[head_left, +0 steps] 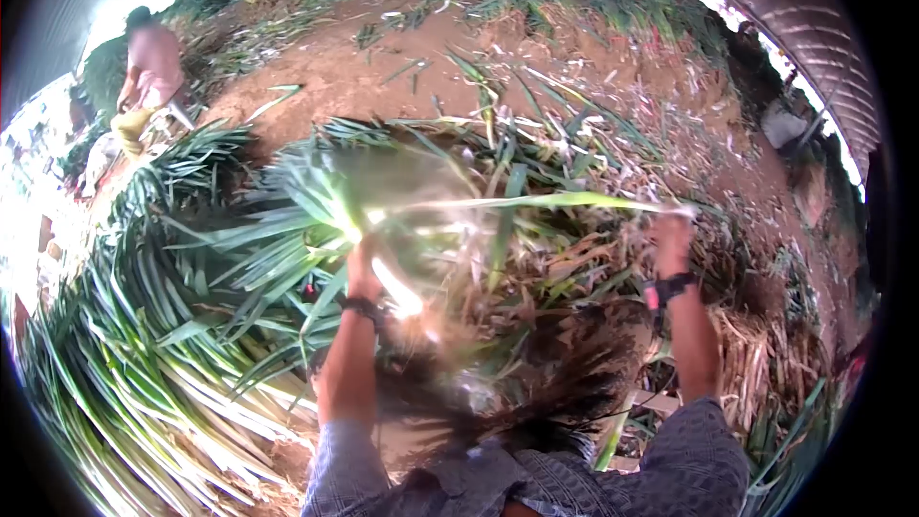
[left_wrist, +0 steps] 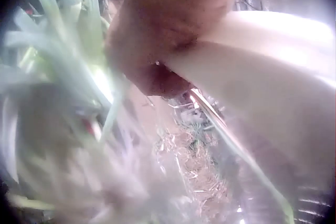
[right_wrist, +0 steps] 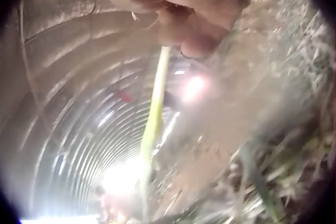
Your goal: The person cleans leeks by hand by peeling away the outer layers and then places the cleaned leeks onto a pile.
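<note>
My left hand (head_left: 364, 270) grips a leek with a bright white stalk (head_left: 397, 289), its green leaves (head_left: 330, 201) fanning out beyond the fist. Up close in the left wrist view, the pale stalk (left_wrist: 262, 71) passes under curled fingers. Off to the right, my right hand (head_left: 673, 241) pinches the end of a long yellow-green leaf strip (head_left: 565, 199). This strip stretches nearly level between the two hands. In the right wrist view it hangs from the bent fingers (right_wrist: 198, 44). Motion blurs the area around the left hand.
A large pile of leeks (head_left: 144, 354) lies at the left. Stripped leaves and dry peelings (head_left: 574, 268) heap up in front and to the right. Bare soil (head_left: 335, 57) stretches beyond, with another person (head_left: 153, 67) at the far left under a curved roof (head_left: 804, 0).
</note>
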Tool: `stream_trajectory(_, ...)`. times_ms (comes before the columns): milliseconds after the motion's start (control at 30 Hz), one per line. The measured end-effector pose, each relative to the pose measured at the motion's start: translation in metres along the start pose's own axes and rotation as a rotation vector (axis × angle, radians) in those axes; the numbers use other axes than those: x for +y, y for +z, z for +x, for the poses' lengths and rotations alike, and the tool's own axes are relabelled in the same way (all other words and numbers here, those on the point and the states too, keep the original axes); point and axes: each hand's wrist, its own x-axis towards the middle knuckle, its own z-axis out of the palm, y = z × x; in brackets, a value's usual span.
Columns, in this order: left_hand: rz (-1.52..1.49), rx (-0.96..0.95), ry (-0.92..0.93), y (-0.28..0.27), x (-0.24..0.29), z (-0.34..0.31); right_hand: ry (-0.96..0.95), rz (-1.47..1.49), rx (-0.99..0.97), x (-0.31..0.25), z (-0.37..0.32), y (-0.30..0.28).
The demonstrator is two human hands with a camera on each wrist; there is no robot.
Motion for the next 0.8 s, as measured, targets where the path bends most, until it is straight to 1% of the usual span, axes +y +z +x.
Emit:
stream_trajectory(67, 0.115, -0.078, 0.026, -0.021, 0.021, -0.015, 0.079, 0.015, -0.019, 0.033, 0.160, -0.200)
stream_trajectory(100, 0.222, -0.117, -0.006, -0.019, 0.037, -0.035, 0.036, -0.183, 0.205, -0.004, 0.166, -0.231)
stream_trajectory(133, 0.163, -0.113, -0.041, -0.015, 0.045, -0.048, 0.047, -0.447, 0.391, -0.045, 0.156, -0.247)
stream_trajectory(167, 0.182, -0.105, -0.051, -0.024, 0.043, -0.042, 0.055, -0.602, 0.464, -0.074, 0.149, -0.259)
stream_trajectory(200, 0.208, -0.102, -0.065, -0.033, 0.040, -0.036, 0.011, -0.668, 0.434, -0.088, 0.140, -0.263)
stream_trajectory(267, 0.334, -0.156, -0.070, -0.034, 0.037, -0.039, -0.201, -0.513, 0.016, -0.062, 0.102, -0.248)
stream_trajectory(300, 0.400, -0.193, -0.070, -0.030, 0.034, -0.039, -0.311, -0.426, -0.182, -0.043, 0.080, -0.234)
stream_trajectory(333, 0.485, -0.168, -0.081, -0.027, 0.031, -0.038, -0.024, 0.183, -0.340, -0.010, 0.072, -0.204)
stream_trajectory(367, 0.485, -0.296, 0.000, -0.017, 0.031, -0.054, 0.003, -0.073, -0.499, 0.010, 0.036, -0.141)
stream_trajectory(400, 0.483, -0.424, 0.080, -0.006, 0.030, -0.072, -0.019, -0.359, -0.676, 0.027, -0.004, -0.073)
stream_trajectory(433, 0.638, -0.499, 0.217, -0.007, 0.021, -0.078, -0.082, -0.609, -0.854, 0.044, -0.043, -0.005)
stream_trajectory(467, 0.672, -0.518, 0.257, -0.011, 0.013, -0.084, 0.233, -0.250, -0.856, -0.002, -0.115, 0.077)
stream_trajectory(500, 0.705, -0.537, 0.298, -0.014, 0.005, -0.090, 0.397, -0.313, -1.021, 0.042, -0.132, 0.107)
stream_trajectory(533, 0.738, -0.554, 0.340, -0.018, -0.004, -0.096, 0.569, -0.290, -0.941, 0.047, -0.174, 0.141)
stream_trajectory(567, 0.723, -0.534, 0.261, 0.004, 0.007, -0.131, 0.621, -0.480, -1.041, 0.029, -0.201, 0.178)
stream_trajectory(600, 0.707, -0.509, 0.182, 0.027, 0.018, -0.166, 0.794, -0.306, -1.031, 0.065, -0.225, 0.190)
stream_trajectory(633, 0.875, -0.555, 0.148, 0.017, 0.015, -0.175, 0.895, -0.103, -1.040, 0.090, -0.246, 0.202)
stream_trajectory(667, 1.049, -0.611, 0.122, 0.007, 0.012, -0.185, 0.946, 0.000, -0.909, 0.110, -0.262, 0.210)
stream_trajectory(700, 1.217, -0.677, 0.104, 0.011, 0.016, -0.200, 0.983, 0.106, -0.778, 0.117, -0.278, 0.221)
stream_trajectory(733, 1.461, -0.555, 0.148, 0.019, 0.012, -0.220, 1.061, 0.198, -0.593, 0.121, -0.293, 0.218)
stream_trajectory(767, 1.701, -0.429, 0.161, 0.039, 0.015, -0.246, 1.140, 0.314, -0.534, 0.146, -0.300, 0.205)
stream_trajectory(800, 1.667, -0.441, -0.006, 0.032, 0.015, -0.255, 1.233, 0.252, -0.481, 0.160, -0.305, 0.190)
